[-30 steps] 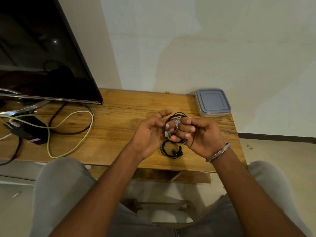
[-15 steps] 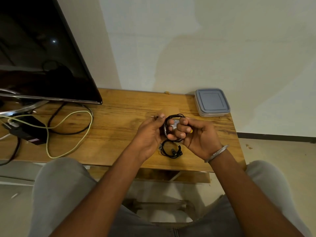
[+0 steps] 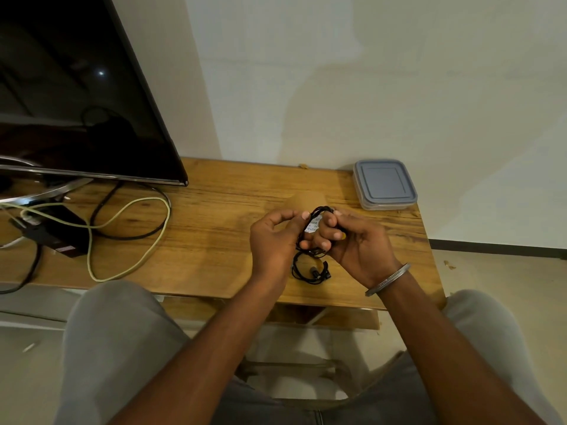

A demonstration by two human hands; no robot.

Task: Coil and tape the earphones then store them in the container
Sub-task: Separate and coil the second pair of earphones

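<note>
Black earphones (image 3: 319, 213) are wound into a small coil held between both hands above the wooden table (image 3: 214, 228). My left hand (image 3: 273, 240) pinches the coil's left side with its fingertips. My right hand (image 3: 352, 240) grips the right side, its fingers curled through the loop. A white printed strip of tape (image 3: 313, 226) sits on the coil between the fingers. Another black coil with earbuds (image 3: 310, 269) shows just below the hands, over the table. The container (image 3: 385, 184), clear with a grey lid on, stands at the table's far right corner.
A large dark TV screen (image 3: 76, 102) on a metal stand fills the left. Black and pale yellow-green cables (image 3: 129, 228) and a black adapter box (image 3: 58, 234) lie on the table's left half. My grey-trousered knees are below the table's front edge.
My left hand's fingers, spread a second ago, have come together onto the coil. Both hands stay in the same spot, working the tape strip on the coil.
</note>
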